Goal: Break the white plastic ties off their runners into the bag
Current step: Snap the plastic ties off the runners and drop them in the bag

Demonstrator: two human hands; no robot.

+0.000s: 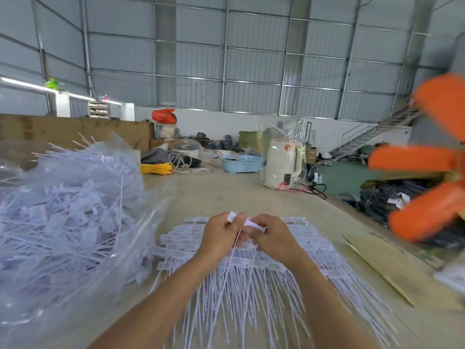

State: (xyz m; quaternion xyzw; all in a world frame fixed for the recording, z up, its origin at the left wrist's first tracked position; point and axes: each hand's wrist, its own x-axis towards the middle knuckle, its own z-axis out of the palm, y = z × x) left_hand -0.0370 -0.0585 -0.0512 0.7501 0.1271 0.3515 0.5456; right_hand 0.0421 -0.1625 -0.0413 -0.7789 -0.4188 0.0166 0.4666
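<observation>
While both hands work close together above the table (pixel 226 192), the left hand (pixel 220 235) pinches the head of a white tie (pixel 232 216), its thin tail running down between the wrists, and the right hand (pixel 273 238) pinches the next white piece (pixel 254 224). Beneath them lies a stack of ties on runners (pixel 251 273). A clear bag (pixel 70 222) of loose ties sits left.

Even, soft daylight fills the hall, bright and without hard shadows; a lit strip (pixel 27 84) glows along the upper left wall. The wide lens bends the wall panels (pixel 251 59) and edges outward. The orange fan blades (pixel 427 157) at right are smeared by blur, and the lower tie ends (pixel 251 311) are soft.
</observation>
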